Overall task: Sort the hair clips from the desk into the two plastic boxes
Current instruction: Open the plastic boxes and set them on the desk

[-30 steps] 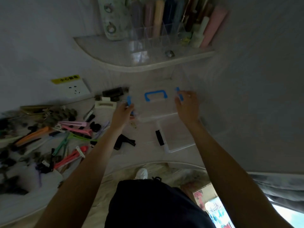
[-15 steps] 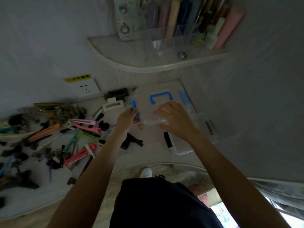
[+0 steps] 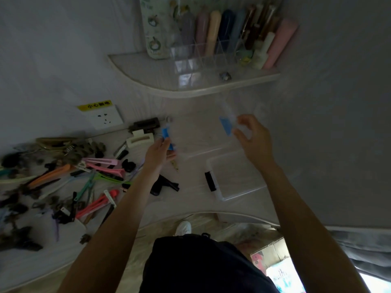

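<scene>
A clear plastic box with blue latches stands at the back of the desk. My left hand holds its left side, fingers at the left blue latch. My right hand pinches the clear lid, which is tilted up off the box beside the right blue latch. A smaller clear box with a black latch lies open in front. Several hair clips, pink, orange, green and black, are spread over the desk's left part.
A black clip lies under my left forearm, a white claw clip behind my left hand. A wall socket sits at the back left. A shelf with tubes and a clear organiser hangs above. The desk's curved front edge runs below.
My right hand has moved from the box's middle to its right side and raised the lid; the blue handle no longer shows. My left hand stays at the left latch.
</scene>
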A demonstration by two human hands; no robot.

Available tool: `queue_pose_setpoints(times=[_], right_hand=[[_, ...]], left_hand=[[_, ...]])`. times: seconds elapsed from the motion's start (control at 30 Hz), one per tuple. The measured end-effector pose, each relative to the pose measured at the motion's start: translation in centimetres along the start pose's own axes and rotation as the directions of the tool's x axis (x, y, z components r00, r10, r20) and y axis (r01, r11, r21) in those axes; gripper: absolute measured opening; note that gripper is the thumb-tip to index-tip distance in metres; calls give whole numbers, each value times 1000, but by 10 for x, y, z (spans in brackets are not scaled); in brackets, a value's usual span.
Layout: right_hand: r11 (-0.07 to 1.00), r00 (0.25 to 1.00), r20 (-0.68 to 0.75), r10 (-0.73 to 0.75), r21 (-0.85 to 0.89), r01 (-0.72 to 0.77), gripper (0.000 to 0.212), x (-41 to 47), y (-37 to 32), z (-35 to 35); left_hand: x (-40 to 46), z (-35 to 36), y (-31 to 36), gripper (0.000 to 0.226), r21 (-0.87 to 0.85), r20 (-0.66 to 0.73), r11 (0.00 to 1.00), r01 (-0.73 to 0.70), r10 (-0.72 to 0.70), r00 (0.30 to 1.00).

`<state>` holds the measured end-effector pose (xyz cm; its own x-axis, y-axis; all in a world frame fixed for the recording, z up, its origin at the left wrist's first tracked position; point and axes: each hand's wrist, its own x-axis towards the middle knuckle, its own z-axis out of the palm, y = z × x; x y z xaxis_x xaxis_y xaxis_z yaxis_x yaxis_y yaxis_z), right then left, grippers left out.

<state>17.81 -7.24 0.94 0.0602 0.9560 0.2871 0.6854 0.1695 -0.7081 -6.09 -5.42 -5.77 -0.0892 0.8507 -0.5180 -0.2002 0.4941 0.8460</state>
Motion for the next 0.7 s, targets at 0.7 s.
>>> queue_pose_setpoints(times=[0.7], right_hand=[[838, 960, -249, 127, -491, -238, 52, -28, 24, -12]], left_hand=[[9, 36, 0, 21, 170, 79, 981, -96, 83, 993]])
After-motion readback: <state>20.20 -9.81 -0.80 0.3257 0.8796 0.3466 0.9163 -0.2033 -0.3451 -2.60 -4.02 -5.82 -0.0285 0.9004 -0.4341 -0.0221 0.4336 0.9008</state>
